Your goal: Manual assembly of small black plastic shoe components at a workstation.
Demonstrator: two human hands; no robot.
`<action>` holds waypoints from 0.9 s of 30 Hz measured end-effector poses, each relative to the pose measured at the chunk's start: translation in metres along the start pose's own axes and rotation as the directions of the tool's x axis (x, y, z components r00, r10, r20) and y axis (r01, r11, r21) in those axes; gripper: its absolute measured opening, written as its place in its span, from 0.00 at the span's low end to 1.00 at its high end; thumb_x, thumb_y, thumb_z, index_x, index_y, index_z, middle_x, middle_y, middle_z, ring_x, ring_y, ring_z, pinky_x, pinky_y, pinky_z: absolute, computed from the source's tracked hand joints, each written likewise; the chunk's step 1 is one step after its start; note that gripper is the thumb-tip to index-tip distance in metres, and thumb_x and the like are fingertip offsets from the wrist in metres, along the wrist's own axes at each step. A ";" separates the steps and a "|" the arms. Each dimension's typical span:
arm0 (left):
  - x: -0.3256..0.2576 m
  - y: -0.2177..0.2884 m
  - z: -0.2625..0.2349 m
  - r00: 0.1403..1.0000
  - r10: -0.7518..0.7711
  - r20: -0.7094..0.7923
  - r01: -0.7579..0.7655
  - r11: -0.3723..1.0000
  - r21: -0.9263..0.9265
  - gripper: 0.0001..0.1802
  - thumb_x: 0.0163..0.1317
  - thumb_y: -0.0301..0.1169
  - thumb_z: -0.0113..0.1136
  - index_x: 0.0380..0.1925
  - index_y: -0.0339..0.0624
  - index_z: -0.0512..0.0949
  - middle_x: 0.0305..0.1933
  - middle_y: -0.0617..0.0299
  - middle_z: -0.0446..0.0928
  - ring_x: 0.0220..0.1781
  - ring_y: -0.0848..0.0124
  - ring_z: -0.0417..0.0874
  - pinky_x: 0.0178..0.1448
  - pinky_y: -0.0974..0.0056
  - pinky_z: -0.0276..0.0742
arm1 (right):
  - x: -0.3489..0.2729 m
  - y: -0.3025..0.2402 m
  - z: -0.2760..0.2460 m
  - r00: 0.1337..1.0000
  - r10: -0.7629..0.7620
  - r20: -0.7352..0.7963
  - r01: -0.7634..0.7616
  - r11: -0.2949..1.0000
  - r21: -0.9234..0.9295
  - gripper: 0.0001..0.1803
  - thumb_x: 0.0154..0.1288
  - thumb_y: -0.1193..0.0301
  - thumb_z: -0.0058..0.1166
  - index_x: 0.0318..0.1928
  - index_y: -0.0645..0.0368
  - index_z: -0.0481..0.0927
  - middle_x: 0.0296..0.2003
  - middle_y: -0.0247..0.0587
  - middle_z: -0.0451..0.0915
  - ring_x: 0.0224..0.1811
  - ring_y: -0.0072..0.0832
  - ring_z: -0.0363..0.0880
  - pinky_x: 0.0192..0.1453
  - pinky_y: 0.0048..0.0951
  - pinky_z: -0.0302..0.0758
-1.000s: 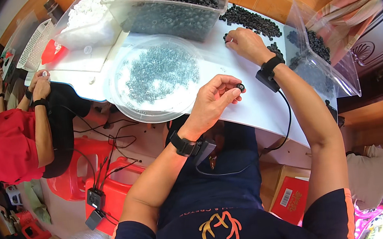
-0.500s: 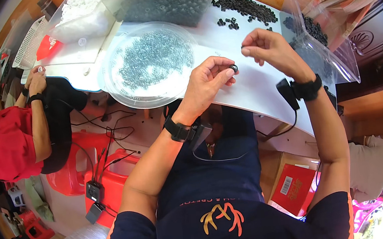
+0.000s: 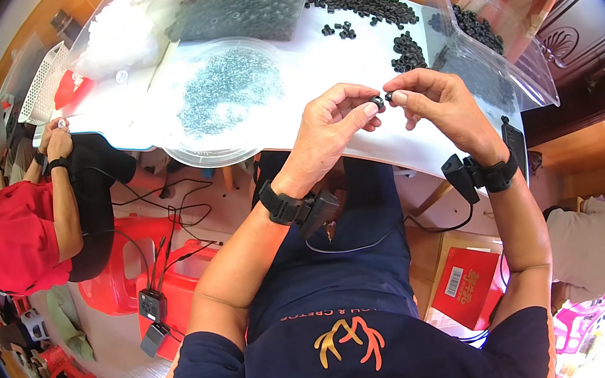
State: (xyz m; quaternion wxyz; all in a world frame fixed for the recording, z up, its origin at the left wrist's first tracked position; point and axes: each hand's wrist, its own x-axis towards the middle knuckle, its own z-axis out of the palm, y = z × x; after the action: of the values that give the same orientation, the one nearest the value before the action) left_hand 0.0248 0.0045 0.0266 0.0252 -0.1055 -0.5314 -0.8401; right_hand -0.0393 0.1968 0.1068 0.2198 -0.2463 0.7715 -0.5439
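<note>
Over the front of the white table [image 3: 318,66], my left hand [image 3: 333,128] pinches a small, round, shiny black part [image 3: 378,102] between thumb and fingertips. Facing it, my right hand [image 3: 447,107] is closed on a smaller black piece [image 3: 389,97]. The two pieces are almost end to end, and whether they touch I cannot tell. Behind my right hand lies a small heap of short black rings [image 3: 407,52]. Left of my left hand, a round clear tray [image 3: 189,157] holds many tiny transparent bits. Black bands with small boxes are strapped to both wrists.
A clear bin [image 3: 245,26] of black rings stands at the back, beside a larger loose pile [image 3: 371,5]. A tilted clear box [image 3: 523,79] borders the right side. At far left a co-worker in a red shirt [image 3: 21,231] handles something small and white. Red stools [image 3: 106,285] stand below.
My right hand has come left and down, bringing its black piece up to the one in my left hand. The view has shifted slightly, uncovering the small ring heap.
</note>
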 end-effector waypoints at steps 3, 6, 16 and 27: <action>-0.001 -0.001 0.005 1.000 -0.001 0.011 0.001 1.000 0.012 0.12 0.68 0.26 0.59 0.50 0.35 0.77 0.42 0.60 0.82 0.42 0.75 0.83 0.50 0.68 0.79 | -0.001 0.003 0.004 0.999 -0.018 -0.029 0.017 0.999 -0.034 0.13 0.68 0.68 0.58 0.46 0.64 0.82 0.35 0.32 0.82 0.32 0.16 0.77 0.36 0.20 0.76; -0.003 0.000 0.007 1.000 -0.018 0.008 0.018 0.999 0.027 0.12 0.68 0.26 0.59 0.50 0.35 0.78 0.41 0.60 0.82 0.42 0.75 0.83 0.50 0.69 0.79 | -0.003 0.007 0.008 0.996 -0.084 -0.042 0.080 0.993 -0.081 0.12 0.68 0.68 0.58 0.46 0.63 0.82 0.36 0.32 0.82 0.33 0.16 0.77 0.35 0.21 0.76; -0.001 -0.007 0.005 0.998 -0.048 0.038 0.048 0.999 0.008 0.13 0.68 0.28 0.60 0.50 0.35 0.79 0.42 0.59 0.83 0.42 0.74 0.83 0.51 0.68 0.79 | -0.014 0.002 0.022 0.820 -0.572 0.002 0.437 0.624 -0.648 0.07 0.59 0.78 0.59 0.39 0.63 0.82 0.30 0.45 0.79 0.29 0.35 0.78 0.33 0.30 0.74; 0.001 -0.008 0.002 0.996 -0.073 0.048 0.076 0.994 -0.073 0.13 0.69 0.29 0.59 0.51 0.36 0.79 0.44 0.56 0.83 0.42 0.73 0.83 0.51 0.67 0.80 | -0.015 -0.003 0.008 0.971 -0.168 -0.168 0.129 0.967 -0.220 0.10 0.66 0.74 0.56 0.44 0.66 0.82 0.35 0.38 0.83 0.34 0.19 0.80 0.31 0.21 0.77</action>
State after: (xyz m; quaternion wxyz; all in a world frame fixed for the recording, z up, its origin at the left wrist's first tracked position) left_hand 0.0230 0.0096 0.0202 -0.0220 -0.1054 -0.5035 -0.8573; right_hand -0.0221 0.1991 0.1079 0.0786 -0.2734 0.8204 -0.4960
